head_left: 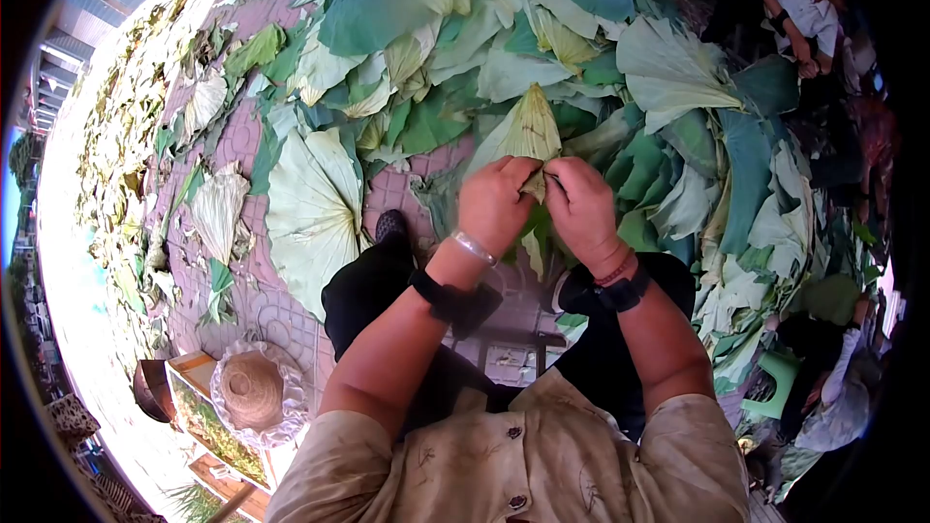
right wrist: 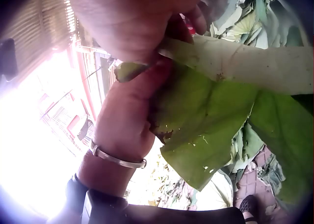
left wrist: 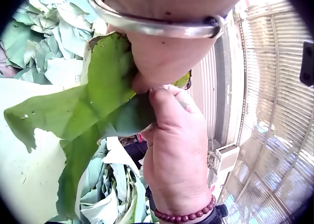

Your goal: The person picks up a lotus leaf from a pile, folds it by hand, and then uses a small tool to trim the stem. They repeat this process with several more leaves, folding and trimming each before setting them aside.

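Raised over my lap, a lotus leaf [head_left: 533, 126] is pinched at its near edge by both hands, whose fingertips nearly meet. My left hand [head_left: 494, 196], with a silver bangle at the wrist, grips it from the left. From the right, my right hand [head_left: 583, 205] pinches the same edge with thumb and fingers. In the left wrist view the leaf [left wrist: 105, 86] shows its green face, with ragged lobes hanging down. Small holes and a torn brown edge mark the leaf [right wrist: 206, 130] in the right wrist view.
A wide pile of lotus leaves [head_left: 484, 39] spreads ahead and to the right. One large pale leaf [head_left: 315, 203] lies left of my knee. A straw hat [head_left: 254, 387] rests on a box at lower left. Another person [head_left: 799, 10] sits at upper right, near a green stool [head_left: 772, 383].
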{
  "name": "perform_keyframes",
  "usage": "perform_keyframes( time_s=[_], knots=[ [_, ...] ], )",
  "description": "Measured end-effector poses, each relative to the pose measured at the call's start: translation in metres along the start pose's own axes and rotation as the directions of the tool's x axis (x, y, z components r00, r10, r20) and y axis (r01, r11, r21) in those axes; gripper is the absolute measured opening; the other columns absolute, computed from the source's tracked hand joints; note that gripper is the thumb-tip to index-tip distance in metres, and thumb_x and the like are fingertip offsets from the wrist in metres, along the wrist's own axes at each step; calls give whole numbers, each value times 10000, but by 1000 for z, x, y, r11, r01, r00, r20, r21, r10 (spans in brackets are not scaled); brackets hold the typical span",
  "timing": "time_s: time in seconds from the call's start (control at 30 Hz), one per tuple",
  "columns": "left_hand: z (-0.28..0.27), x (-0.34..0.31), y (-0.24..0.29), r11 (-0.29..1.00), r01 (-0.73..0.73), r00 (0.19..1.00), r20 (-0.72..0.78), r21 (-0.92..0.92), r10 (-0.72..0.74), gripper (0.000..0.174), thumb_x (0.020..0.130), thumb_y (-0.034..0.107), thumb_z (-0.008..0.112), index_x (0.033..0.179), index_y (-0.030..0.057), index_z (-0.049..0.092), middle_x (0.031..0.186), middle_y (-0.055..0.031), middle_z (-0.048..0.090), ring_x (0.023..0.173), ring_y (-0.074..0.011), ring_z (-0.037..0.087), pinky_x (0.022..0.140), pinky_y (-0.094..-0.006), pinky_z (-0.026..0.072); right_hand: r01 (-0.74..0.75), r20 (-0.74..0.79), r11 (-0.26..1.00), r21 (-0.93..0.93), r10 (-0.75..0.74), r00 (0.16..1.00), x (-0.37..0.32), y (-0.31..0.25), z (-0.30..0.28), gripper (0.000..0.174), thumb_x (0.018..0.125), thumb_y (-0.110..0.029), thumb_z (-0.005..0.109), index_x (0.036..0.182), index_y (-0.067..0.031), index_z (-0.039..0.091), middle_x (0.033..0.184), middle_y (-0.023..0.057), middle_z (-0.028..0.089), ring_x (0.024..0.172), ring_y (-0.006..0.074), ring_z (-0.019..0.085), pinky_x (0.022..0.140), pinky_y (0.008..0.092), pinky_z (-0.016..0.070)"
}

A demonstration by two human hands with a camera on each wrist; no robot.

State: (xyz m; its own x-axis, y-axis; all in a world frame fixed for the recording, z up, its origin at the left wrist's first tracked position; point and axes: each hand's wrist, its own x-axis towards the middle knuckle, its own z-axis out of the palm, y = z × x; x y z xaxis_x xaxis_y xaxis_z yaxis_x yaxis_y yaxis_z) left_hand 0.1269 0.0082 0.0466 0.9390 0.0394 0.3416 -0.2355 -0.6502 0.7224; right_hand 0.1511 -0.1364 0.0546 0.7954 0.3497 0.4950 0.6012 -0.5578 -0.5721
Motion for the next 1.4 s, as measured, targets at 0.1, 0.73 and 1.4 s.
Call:
perform_keyframes(
  time_s=[0.1, 0.73, 1.4],
  knots=[
    [0, -1, -1, 999, -37, 999, 6, -5, 37, 242, 640, 37, 625, 878, 73, 609, 817, -125, 607, 772, -348, 590, 660, -433, 479, 57, 6, 995, -78, -57, 998, 4, -3, -4, 69, 779, -69, 599, 837, -54, 564, 786, 131, 593, 731, 339, 571, 652, 413, 454],
    [4, -2, -2, 981, 97, 995, 15, -168, -96, 254, 661, -42, 544, 881, 57, 619, 855, -158, 625, 809, -378, 594, 689, -415, 483, -118, 1, 993, -28, 118, 993, 0, -1, -5, 130, 756, -60, 593, 877, -52, 545, 787, 155, 590, 714, 370, 569, 621, 428, 455],
    [8, -7, -5, 995, 29, 998, 46, 93, -33, 159, 748, 190, 628, 890, 138, 678, 806, -127, 654, 701, -323, 631, 625, -394, 507, -51, 0, 992, -114, 51, 999, -5, 7, 3, 61, 762, -51, 548, 823, -46, 548, 712, 158, 564, 675, 362, 566, 604, 438, 454]
  ],
)
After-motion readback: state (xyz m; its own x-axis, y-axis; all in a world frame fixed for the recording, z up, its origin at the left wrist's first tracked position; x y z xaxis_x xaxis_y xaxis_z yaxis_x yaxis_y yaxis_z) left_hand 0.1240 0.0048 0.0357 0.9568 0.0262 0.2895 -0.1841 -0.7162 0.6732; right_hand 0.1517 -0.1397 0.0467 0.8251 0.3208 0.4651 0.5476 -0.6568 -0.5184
